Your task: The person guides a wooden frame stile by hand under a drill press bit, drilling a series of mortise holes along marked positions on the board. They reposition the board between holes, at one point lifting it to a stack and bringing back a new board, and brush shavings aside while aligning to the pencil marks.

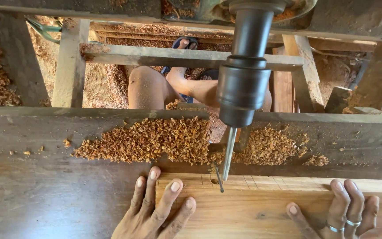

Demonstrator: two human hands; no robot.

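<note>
At the far left we see the dark, worn worktable (45, 194), its surface bare apart from a few stray chips. Moving right, our left hand (153, 212) lies flat, palm down, fingers (172, 190) spread apart; two of them rest on the table and two on the left end of the single pale wooden board (244, 212). That board lies flat along the near edge of the table, its long axis running left to right, with faint pencil lines ruled along its far edge. Behind it, one large heap of wood shavings (155, 139) lies on the table. At the centre, one drill chuck (242, 88) hangs straight down, and its one slim bit (227, 155) points down at the far edge of the board, beside a small dark hole. A smaller heap of shavings (268, 146) sits just right of the bit. Farther right, our right hand (345, 212) presses flat on the board, fingers close together with the thumb held apart, and we count two silver rings (343, 225) on it. Below the machine frame, one bare knee and a sandalled foot show.
</note>
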